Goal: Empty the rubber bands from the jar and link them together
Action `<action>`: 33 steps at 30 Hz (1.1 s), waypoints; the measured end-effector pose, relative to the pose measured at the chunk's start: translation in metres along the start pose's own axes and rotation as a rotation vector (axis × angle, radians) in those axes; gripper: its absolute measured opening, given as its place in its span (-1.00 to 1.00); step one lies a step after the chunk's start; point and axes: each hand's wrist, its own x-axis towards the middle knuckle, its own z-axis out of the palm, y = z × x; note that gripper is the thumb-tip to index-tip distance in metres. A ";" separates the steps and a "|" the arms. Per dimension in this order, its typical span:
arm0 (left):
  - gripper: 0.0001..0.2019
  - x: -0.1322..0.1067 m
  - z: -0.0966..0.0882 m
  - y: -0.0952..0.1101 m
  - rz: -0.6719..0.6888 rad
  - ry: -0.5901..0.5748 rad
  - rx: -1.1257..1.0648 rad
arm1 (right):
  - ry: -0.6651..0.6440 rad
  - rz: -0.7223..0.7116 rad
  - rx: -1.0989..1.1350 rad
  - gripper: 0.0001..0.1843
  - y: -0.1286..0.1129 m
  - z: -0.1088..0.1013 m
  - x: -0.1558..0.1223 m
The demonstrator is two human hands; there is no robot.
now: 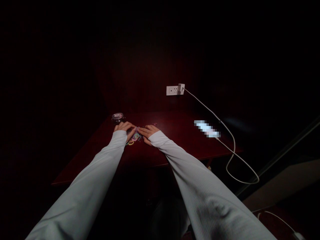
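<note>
A small pile of coloured elastic hair ties (pixel 136 137), pastel yellow, pink, green and purple, lies on the dark red table (pixel 172 143) between my two hands. My left hand (pixel 123 128) rests at the pile's left side, fingers arched over its far edge and thumb apart. From the right, my right hand (pixel 149 131) reaches to the pile with its fingers stretched out and thumb spread below. The fingertips of both hands come close together at the far side of the pile. Whether a tie sits under the fingertips is too small to tell.
Behind my left hand stands a clear lidded jar (pixel 118 117). A blurred, lit phone-like device (pixel 207 129) lies at the right, with a white cable (pixel 235 143) running to a charger (pixel 181 88) in the wall socket (pixel 172 90). A small dark pinkish bit (pixel 155 124) lies beyond my right hand.
</note>
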 end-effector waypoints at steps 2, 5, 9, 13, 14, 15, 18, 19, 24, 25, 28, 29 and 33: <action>-0.77 0.000 0.000 -0.001 0.012 -0.005 0.002 | -0.007 0.005 0.002 -0.40 0.000 -0.001 0.000; -0.75 0.000 0.000 -0.001 0.029 -0.013 0.000 | -0.020 0.019 0.007 -0.40 -0.001 -0.002 0.001; -0.75 0.000 -0.001 -0.002 0.041 -0.025 -0.005 | -0.020 0.027 0.019 -0.40 -0.002 -0.003 0.000; -0.74 0.001 -0.002 -0.001 0.040 -0.038 -0.004 | -0.022 0.033 0.025 -0.42 -0.003 -0.004 0.000; -0.74 0.001 -0.002 -0.001 0.038 -0.041 -0.006 | -0.022 0.036 0.024 -0.43 -0.003 -0.004 0.000; -0.74 0.001 -0.002 -0.001 0.036 -0.043 -0.008 | -0.022 0.041 0.022 -0.45 -0.003 -0.005 0.000; -0.75 0.000 -0.002 -0.001 0.026 -0.042 -0.013 | -0.010 0.071 0.016 -0.53 -0.004 -0.005 -0.001; -0.75 0.000 -0.001 -0.001 0.024 -0.041 -0.015 | -0.004 0.081 0.015 -0.55 -0.004 -0.006 -0.001; -0.76 0.003 0.006 -0.009 0.025 -0.050 -0.035 | -0.002 0.084 0.000 -0.57 -0.006 -0.010 -0.002; -0.78 0.004 0.008 -0.012 0.021 -0.058 -0.040 | -0.006 0.081 -0.002 -0.56 -0.006 -0.011 -0.002; -0.81 0.006 0.012 -0.017 0.006 -0.077 -0.055 | -0.018 0.067 -0.004 -0.55 -0.007 -0.013 -0.002; -0.81 0.007 0.013 -0.018 0.004 -0.080 -0.059 | -0.021 0.063 -0.006 -0.54 -0.007 -0.013 -0.001; -0.80 0.006 0.013 -0.018 0.004 -0.084 -0.061 | -0.021 0.061 -0.022 -0.53 -0.007 -0.014 -0.001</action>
